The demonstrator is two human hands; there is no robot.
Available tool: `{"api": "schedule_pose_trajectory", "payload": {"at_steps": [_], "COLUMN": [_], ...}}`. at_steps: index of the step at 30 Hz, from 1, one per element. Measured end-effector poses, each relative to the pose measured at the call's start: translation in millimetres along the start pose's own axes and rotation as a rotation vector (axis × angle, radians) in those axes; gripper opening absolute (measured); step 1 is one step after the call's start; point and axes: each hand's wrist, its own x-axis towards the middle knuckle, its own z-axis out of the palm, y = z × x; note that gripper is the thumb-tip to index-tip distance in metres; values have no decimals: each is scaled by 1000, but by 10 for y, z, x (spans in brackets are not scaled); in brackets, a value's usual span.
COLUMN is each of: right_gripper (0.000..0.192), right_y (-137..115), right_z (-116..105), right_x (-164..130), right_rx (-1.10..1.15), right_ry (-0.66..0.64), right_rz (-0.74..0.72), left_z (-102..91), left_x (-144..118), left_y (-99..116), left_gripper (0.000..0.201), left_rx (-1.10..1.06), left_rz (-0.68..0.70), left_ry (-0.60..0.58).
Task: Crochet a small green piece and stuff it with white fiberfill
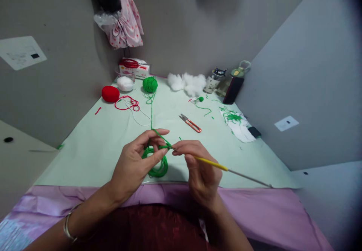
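We see three grey partition walls (283,66) close around a tabletop covered in pale green cloth (93,153); its near edge meets a lilac fabric drape (254,202), just above which both forearms reach in. Sideways there is room: pale green cloth spreads from our left hand (135,158) toward the left wall, and from our right hand (202,168) toward the right one. Straight ahead, one pair of orange-handled metal snips (192,124) lies near our fingers.

Our left hand is half curled, thumb and fingers pinching a small green yarn piece (169,145) above the cloth, near the front edge. Our right hand is closed pen-fashion around one slim metal hook with a yellow grip (210,163), its tip at the piece, its tail slanting out toward the near edge. A coil of green yarn loops (158,171) hangs below the left fingers.

Farther back we count three larger yarn balls: one red (110,94), one white (125,83), one green (150,85), whose strand runs to our left hand. One tiny green ball (201,99) sits near fluffy white stuffing (195,85). We count one patterned cup of pens (212,84) and one translucent bottle (236,71); the green clippings (233,117) on white paper (243,132) are too tangled to count.
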Motion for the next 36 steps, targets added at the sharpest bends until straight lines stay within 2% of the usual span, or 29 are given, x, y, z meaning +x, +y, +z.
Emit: {"api": "schedule_pose_trajectory", "payload": {"at_steps": [9, 14, 17, 19, 21, 24, 27, 29, 33, 36], "right_gripper": [26, 45, 53, 48, 38, 25, 22, 20, 32, 41], "right_y": [14, 111, 147, 136, 102, 52, 47, 65, 104, 114], "right_z": [5, 109, 164, 161, 129, 75, 73, 102, 177, 189], "right_x": [-15, -130, -174, -164, -124, -35, 31, 34, -57, -123], "right_rx": [-200, -402, -457, -363, -183, 114, 250, 204, -88, -311], "right_ry": [-28, 16, 63, 102, 124, 185, 179, 136, 113, 103], "right_rz": [-111, -218, -249, -209, -102, 124, 202, 169, 11, -166], "left_z": [4, 40, 48, 32, 7, -10, 17, 44, 85, 93], "left_x": [47, 59, 53, 60, 73, 85, 65, 43, 18, 35], "left_y": [-31, -46, -52, -54, -51, -41, -47, -68, -119, -136], "left_gripper": [33, 55, 59, 56, 51, 47, 43, 40, 45, 48], "left_rx": [37, -224, -461, -599, -645, -603, -516, -445, -375, -528], "left_rz": [50, -113, -262, -385, -437, -354, -264, -218, -147, -270], "left_ry": [20, -72, -133, -198, -203, -142, -183, -193, -83, -130]}}
